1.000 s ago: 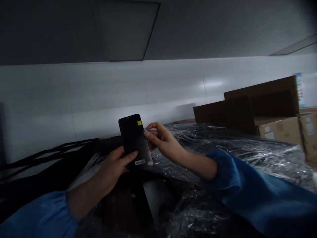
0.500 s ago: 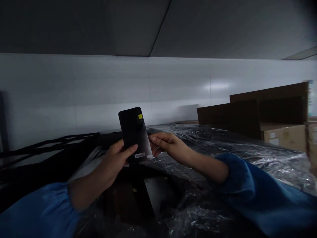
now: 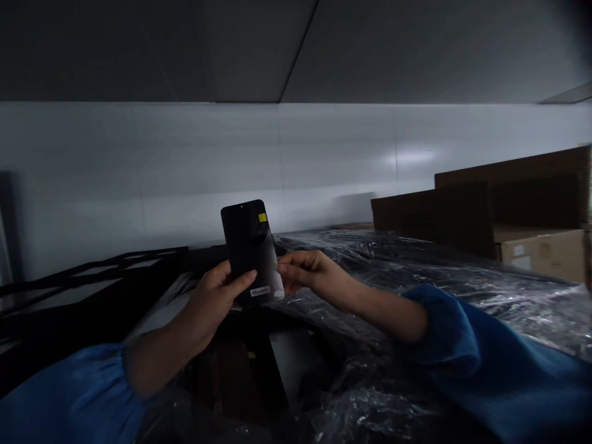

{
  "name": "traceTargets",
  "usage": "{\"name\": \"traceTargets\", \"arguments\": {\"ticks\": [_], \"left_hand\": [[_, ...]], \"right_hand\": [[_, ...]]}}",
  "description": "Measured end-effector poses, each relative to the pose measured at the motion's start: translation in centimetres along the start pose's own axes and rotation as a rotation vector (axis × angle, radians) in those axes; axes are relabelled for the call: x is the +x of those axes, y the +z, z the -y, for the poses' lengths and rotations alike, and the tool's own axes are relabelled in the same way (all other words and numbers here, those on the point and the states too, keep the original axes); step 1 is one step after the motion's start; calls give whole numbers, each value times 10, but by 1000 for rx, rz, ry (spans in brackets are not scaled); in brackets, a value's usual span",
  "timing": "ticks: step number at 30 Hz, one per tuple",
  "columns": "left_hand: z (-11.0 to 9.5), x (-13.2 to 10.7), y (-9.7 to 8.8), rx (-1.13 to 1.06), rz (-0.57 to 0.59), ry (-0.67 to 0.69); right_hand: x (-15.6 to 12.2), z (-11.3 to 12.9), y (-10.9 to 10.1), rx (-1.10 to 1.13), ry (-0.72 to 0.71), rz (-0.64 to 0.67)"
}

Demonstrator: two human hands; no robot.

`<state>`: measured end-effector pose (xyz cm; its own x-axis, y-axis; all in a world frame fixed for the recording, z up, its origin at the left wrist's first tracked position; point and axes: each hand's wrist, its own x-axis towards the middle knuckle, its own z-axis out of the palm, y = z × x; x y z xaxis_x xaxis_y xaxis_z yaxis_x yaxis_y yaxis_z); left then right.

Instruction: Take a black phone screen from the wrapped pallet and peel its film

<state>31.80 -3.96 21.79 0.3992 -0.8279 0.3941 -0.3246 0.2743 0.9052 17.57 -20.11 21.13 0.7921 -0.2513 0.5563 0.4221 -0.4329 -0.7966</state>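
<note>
Near the middle of the head view, a black smartphone (image 3: 247, 246) stands almost upright in my left hand (image 3: 215, 305), leaning a little to one side. My left hand is closed around the lower part of the phone: the thumb lies across the front face and the other fingers are hidden behind it, so the upper half rises free above the grip. On the front face I see a small yellow sticker (image 3: 262, 217) near the top right corner and a small white label (image 3: 260, 291) near the bottom edge. At the lower right corner, a pale piece of film (image 3: 279, 294) seems to stand out, but the light is too dim to be sure. My right hand (image 3: 309, 273) comes from the right side, half closed, and its fingertips (image 3: 279, 267) touch the right edge of the phone. I cannot tell if they pinch the phone or only rest there. Both forearms come out of blue sleeves (image 3: 481, 364). Clear plastic sheet (image 3: 416, 271) lies to the right of the phone, and farther right stand cardboard boxes (image 3: 539, 256) before a white wall (image 3: 277, 154)
</note>
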Motion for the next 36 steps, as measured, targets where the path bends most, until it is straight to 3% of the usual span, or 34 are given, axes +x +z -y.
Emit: {"name": "traceTargets", "arguments": {"ticks": [18, 28, 36], "left_hand": [[8, 4, -6, 16, -40, 66], [9, 5, -5, -30, -55, 67], [6, 3, -3, -27, -19, 59]], "right_hand": [[-4, 1, 1, 66, 41, 102], [-4, 4, 2, 72, 20, 18], [-2, -2, 2, -109, 15, 14]]}}
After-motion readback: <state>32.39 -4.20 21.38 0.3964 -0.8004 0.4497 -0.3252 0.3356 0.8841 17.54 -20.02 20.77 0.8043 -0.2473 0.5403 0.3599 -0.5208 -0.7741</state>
